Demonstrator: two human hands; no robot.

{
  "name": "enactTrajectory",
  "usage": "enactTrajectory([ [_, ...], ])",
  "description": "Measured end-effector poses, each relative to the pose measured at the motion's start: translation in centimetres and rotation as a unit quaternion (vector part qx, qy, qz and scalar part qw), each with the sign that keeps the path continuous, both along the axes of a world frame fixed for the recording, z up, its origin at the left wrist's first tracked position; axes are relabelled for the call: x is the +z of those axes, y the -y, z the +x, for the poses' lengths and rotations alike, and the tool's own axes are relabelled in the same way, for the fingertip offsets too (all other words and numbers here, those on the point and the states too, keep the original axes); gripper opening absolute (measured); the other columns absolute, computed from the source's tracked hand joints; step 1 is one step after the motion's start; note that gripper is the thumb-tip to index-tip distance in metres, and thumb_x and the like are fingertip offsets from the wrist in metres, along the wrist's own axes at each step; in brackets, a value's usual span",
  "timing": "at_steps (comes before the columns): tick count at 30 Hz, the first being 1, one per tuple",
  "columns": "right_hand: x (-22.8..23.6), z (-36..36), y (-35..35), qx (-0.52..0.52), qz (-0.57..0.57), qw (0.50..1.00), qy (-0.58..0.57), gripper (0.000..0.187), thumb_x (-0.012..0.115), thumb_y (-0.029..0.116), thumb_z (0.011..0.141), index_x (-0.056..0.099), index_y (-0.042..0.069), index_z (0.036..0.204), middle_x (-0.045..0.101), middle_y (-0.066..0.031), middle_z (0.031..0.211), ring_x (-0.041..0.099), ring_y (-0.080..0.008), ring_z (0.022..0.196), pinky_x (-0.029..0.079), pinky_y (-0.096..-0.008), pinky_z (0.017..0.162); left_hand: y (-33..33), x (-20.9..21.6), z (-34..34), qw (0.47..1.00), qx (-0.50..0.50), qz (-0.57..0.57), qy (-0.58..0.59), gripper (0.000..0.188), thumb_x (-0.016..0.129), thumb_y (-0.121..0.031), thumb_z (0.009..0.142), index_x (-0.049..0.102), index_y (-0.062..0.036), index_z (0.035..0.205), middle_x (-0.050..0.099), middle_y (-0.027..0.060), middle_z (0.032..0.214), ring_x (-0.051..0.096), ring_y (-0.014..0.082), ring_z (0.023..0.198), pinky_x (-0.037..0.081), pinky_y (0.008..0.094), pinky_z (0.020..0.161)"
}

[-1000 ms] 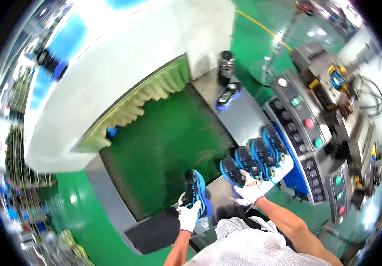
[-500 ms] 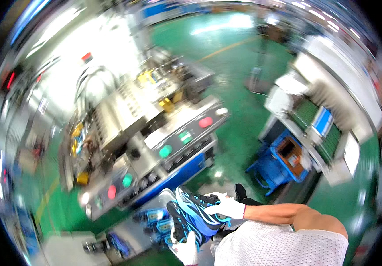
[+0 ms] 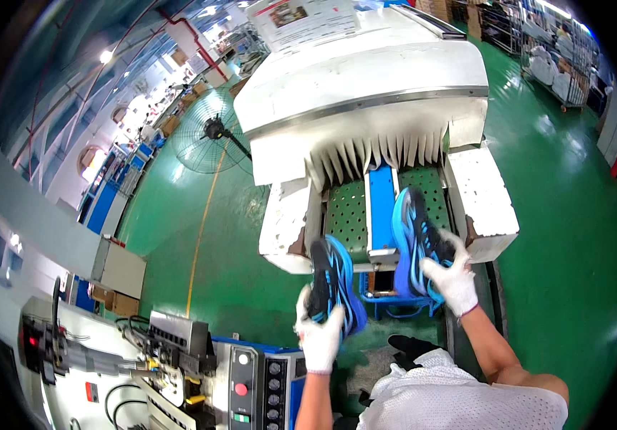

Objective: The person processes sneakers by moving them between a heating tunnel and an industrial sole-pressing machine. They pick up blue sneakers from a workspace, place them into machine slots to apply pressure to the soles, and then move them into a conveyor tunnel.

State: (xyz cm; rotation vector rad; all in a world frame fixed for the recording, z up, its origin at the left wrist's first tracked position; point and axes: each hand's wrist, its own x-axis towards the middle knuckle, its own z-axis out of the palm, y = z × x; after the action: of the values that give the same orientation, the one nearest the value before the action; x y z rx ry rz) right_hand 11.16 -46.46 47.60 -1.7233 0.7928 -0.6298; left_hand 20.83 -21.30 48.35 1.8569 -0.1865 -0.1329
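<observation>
Left hand (image 3: 321, 335), white-gloved, closed round first shoe (image 3: 334, 285), held off near edge of green belt (image 3: 347, 215); right hand (image 3: 453, 278) clasps second shoe (image 3: 414, 241) over belt's right lane; two black-and-blue shoes, long axes running toward white machine hood (image 3: 366, 86); blue divider (image 3: 381, 208) between lanes.

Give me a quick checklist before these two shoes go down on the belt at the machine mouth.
1. Left hand grips the left blue and black shoe: ok, fingers wrapped round its lower end.
2. Right hand grips the right blue shoe: ok, held from the side.
3. Green conveyor belt free where the left shoe would land: ok, nothing lies on it.
4. Right shoe over its lane: ok, it is above the belt, right of the blue centre divider.
5. Left shoe over its lane: not ok, it hangs short of the machine's front edge.
6. Belt running: cannot tell.
</observation>
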Motion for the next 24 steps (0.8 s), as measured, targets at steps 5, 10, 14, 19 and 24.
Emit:
enactTrajectory([
  [5, -4.7, 8.0, 10.6, -0.047, -0.166, 0.978, -0.114, 0.089, 0.079, 0.028, 0.078, 0.035, -0.003, 0.15, 0.047, -0.0276, 0.146, 0.049, -0.0399, 0.136, 0.04, -0.0434, 0.114, 14.1, -3.5, 15.8, 0.981, -0.098, 0.129, 0.107, 0.089, 0.077, -0.024, 0.08, 0.033, 0.0009, 0.154, 0.056, 0.0258, 0.141, 0.058, 0.037, 0.127, 0.045, 0.0424, 0.108],
  [10, -6.9, 16.8, 16.1, -0.076, -0.202, 0.955, -0.201, 0.083, 0.071, 0.036, 0.083, 0.038, -0.001, 0.149, 0.051, -0.0273, 0.145, 0.051, -0.0415, 0.133, 0.037, -0.0507, 0.112, 21.7, -7.0, 23.8, 0.973, -0.097, 0.192, 0.08, 0.089, 0.073, -0.038, 0.082, 0.036, 0.0004, 0.153, 0.051, 0.0302, 0.145, 0.05, 0.0414, 0.135, 0.039, 0.0455, 0.113],
  [14, -5.9, 20.3, 17.7, -0.089, -0.271, 0.942, -0.177, 0.077, 0.075, 0.033, 0.084, 0.046, -0.002, 0.146, 0.054, -0.0282, 0.142, 0.052, -0.0415, 0.133, 0.04, -0.0458, 0.113, 22.9, -6.0, 25.0, 0.986, -0.041, 0.155, 0.038, 0.087, 0.074, -0.037, 0.082, 0.037, 0.0026, 0.151, 0.054, 0.0315, 0.141, 0.054, 0.0431, 0.131, 0.042, 0.0452, 0.11],
  [19, -4.8, 18.4, 2.7, 0.027, -0.176, 0.967, 0.181, 0.055, 0.069, 0.003, 0.092, 0.05, -0.004, 0.143, 0.057, -0.0185, 0.142, 0.054, -0.0268, 0.132, 0.042, -0.0391, 0.112, 8.5, -11.2, 14.7, 0.992, -0.107, -0.062, -0.034, 0.053, 0.067, -0.019, 0.095, 0.051, 0.0033, 0.141, 0.063, 0.0207, 0.134, 0.063, 0.0291, 0.122, 0.05, 0.0395, 0.104],
  [24, -19.2, 20.1, -10.1, 0.519, 0.124, 0.836, -0.127, 0.049, 0.07, 0.009, 0.092, 0.055, -0.003, 0.137, 0.064, -0.0172, 0.133, 0.063, -0.0262, 0.121, 0.049, -0.0383, 0.105, -13.4, -24.2, -1.3, 0.971, 0.013, 0.217, -0.103, 0.03, 0.055, -0.031, 0.099, 0.068, -0.0074, 0.114, 0.072, 0.0181, 0.099, 0.071, 0.0343, 0.094, 0.055, 0.0434, 0.083],
])
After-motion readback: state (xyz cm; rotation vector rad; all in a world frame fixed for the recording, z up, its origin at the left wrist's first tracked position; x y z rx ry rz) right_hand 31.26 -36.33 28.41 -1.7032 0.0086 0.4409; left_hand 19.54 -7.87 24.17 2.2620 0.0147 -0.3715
